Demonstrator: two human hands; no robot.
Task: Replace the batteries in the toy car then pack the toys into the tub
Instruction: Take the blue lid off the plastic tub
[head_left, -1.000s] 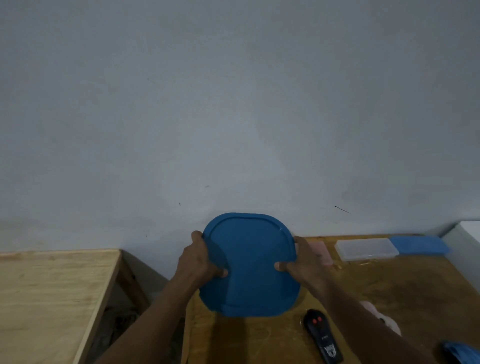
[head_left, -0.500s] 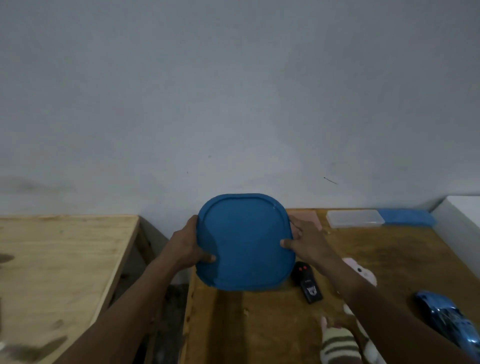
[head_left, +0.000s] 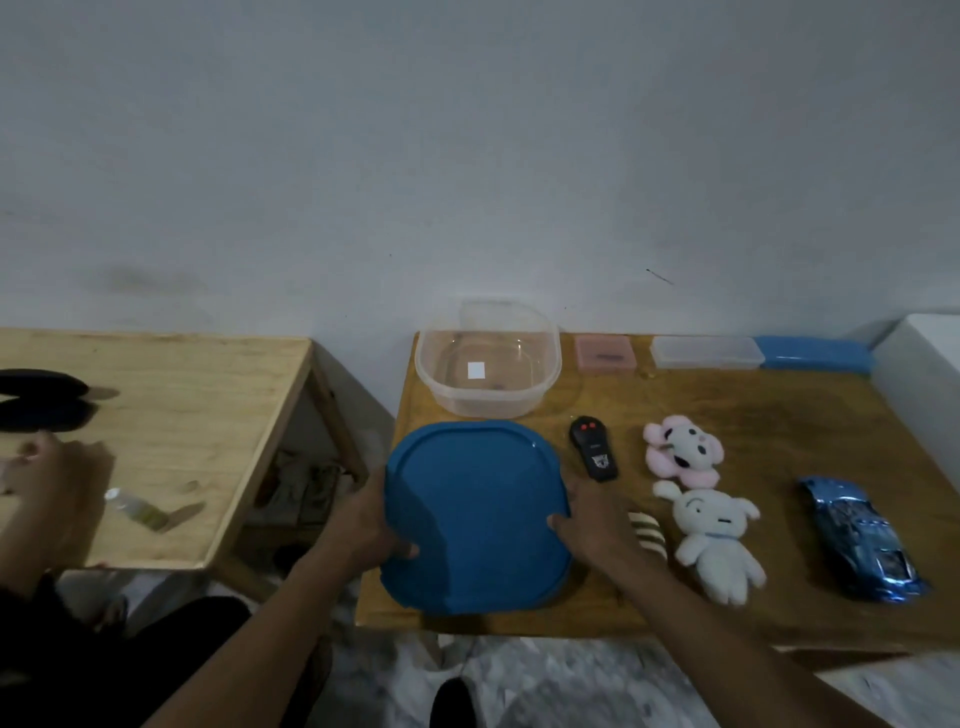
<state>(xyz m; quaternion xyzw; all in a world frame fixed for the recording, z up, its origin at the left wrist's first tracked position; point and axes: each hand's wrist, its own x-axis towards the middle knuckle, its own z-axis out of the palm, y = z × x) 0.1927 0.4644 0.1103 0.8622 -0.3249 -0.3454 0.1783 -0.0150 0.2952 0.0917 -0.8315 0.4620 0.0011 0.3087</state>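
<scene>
I hold a blue tub lid (head_left: 475, 512) by its two sides over the near left part of the brown table (head_left: 779, 415): my left hand (head_left: 363, 525) on its left edge, my right hand (head_left: 597, 519) on its right edge. Behind it stands the clear plastic tub (head_left: 488, 358), open and empty. A black remote (head_left: 593, 453) lies right of the lid. A pink-and-white plush (head_left: 683, 450), a white plush rabbit (head_left: 717, 540) and a striped plush (head_left: 649, 535), partly behind my right hand, lie further right. The shiny blue toy car (head_left: 860, 538) lies at the far right.
Along the wall stand a pink box (head_left: 605, 354), a clear flat box (head_left: 706, 352) and a blue box (head_left: 813, 353). A white block (head_left: 924, 358) borders the table's right. A lighter wooden table (head_left: 171, 415) at left holds a small bottle (head_left: 132, 506); another person's hand (head_left: 57, 478) rests there.
The view has tilted down, bringing the tub, toys and car into sight. The lid has come off the tub and moved toward me, lower over the table's near edge.
</scene>
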